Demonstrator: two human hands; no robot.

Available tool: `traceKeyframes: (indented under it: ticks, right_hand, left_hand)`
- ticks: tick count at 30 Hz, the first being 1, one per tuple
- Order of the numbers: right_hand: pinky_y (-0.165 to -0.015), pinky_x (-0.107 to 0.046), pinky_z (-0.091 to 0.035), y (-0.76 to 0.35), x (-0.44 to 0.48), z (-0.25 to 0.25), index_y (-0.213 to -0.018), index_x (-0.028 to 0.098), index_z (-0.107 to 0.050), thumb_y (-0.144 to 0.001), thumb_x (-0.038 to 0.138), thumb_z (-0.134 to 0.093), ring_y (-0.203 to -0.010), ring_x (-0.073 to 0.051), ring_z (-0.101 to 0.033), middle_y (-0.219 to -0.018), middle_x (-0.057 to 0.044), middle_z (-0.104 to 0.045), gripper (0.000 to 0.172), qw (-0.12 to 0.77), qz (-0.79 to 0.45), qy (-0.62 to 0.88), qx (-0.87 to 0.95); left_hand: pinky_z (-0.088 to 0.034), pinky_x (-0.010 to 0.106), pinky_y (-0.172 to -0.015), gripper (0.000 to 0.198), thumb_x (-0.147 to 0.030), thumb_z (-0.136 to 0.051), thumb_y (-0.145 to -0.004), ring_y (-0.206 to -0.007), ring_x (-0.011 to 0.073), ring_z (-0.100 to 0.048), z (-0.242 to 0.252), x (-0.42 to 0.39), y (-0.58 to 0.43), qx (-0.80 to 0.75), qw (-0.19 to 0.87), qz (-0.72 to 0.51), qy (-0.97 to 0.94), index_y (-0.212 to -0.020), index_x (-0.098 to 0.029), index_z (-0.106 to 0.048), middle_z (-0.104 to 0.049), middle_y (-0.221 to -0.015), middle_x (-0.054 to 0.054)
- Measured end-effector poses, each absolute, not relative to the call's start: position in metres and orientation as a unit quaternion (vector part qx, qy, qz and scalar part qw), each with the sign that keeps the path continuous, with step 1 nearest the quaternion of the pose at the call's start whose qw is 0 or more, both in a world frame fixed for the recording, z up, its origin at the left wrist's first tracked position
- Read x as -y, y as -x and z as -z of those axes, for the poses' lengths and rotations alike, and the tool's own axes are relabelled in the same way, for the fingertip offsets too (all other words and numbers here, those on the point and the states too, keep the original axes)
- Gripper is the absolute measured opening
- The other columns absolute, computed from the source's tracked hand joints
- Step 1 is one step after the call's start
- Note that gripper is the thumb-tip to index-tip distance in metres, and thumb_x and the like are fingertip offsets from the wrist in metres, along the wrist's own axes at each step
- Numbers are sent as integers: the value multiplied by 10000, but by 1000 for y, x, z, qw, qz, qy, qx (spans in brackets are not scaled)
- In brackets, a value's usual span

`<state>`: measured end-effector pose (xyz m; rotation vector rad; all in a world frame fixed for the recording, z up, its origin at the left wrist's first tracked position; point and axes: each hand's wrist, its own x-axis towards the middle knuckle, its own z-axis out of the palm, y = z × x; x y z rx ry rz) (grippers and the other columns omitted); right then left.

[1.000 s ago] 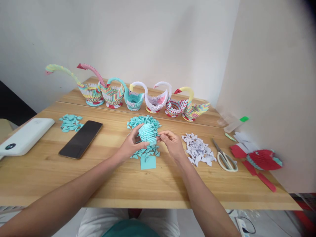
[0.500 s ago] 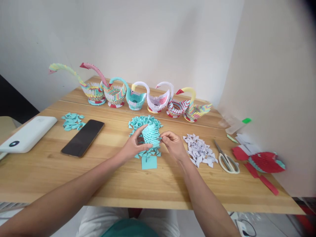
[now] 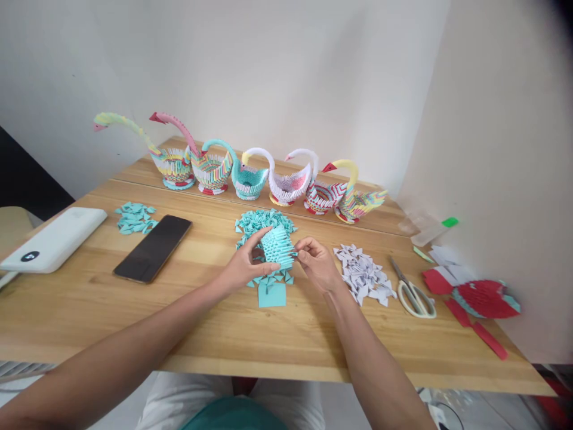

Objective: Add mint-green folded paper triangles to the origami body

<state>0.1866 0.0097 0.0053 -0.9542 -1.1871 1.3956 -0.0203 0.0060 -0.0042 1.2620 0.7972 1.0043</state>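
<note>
My left hand [image 3: 250, 261] grips a turquoise piece built of folded paper units [image 3: 276, 246], thumb along its near side and fingers around the far side. At that piece's right edge, my right hand [image 3: 316, 261] pinches a small turquoise folded paper unit [image 3: 294, 254] between thumb and forefinger; whether it touches the piece I cannot tell. Beyond and beneath lies a heap of loose turquoise paper units [image 3: 257, 220]. A flat turquoise paper square [image 3: 272, 295] rests in front of it.
Several folded-paper swans [image 3: 289, 185] line the back of the wooden table [image 3: 201, 334]. On the left are a power bank [image 3: 56, 239], a phone [image 3: 153, 248] and more turquoise units [image 3: 135, 218]. To the right sit white paper units [image 3: 363, 275], scissors [image 3: 414, 292] and a red paper piece [image 3: 486, 298].
The view has shifted slightly. Both hands stay around the turquoise piece, which appears turned a little, and the right hand's pinch remains at its right edge.
</note>
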Motion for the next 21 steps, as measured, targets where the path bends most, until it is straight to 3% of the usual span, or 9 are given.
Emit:
traceKeyframes:
  ticks: [10,16,21]
  right_hand:
    - [-605,-247,-415,-188,-10,-2,-772,237,-654,-615,445,-893,-636,-126,-534,-723,22,-631,354,507,-582,392,500]
    - [-582,-235,-399,-188,-10,-3,-784,235,-649,-607,452,-897,-631,-122,-514,-723,24,-626,374,506,-579,392,505]
    - [-595,-240,-412,-188,-10,-2,-804,237,-646,-613,447,-895,-634,-121,-529,-734,27,-635,377,510,-579,391,503]
  left_hand:
    - [-544,358,-824,992,-402,-850,-651,-1064,260,-624,5,-5,20,-337,639,-440,-534,-1491,-242,-348,-550,-1370,143]
    - [-527,392,-913,967,-389,-856,-641,-1130,282,-610,5,-6,19,-335,631,-450,-536,-1472,-239,-384,-510,-1429,147]
    - [-539,402,-897,981,-396,-853,-646,-1092,273,-620,5,-6,19,-338,630,-450,-534,-1482,-234,-364,-509,-1427,152]
